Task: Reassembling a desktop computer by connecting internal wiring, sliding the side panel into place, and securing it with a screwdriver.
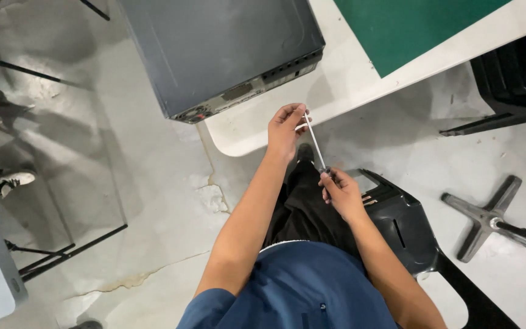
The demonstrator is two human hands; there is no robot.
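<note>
screwdriver (315, 144) | left hand (285, 129) pinches shaft tip | right hand (340, 192) closed on handle | near table (348, 79) edge, below grey computer case (214, 49)

Grey concrete floor (153, 201) (cracked, stained), white table (348, 79) with green mat (409, 30), black plastic chair (409, 231).

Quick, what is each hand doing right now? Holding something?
Left hand: closed, pinching the top end of a thin white strip.
Right hand: closed, gripping the strip's lower end.
</note>
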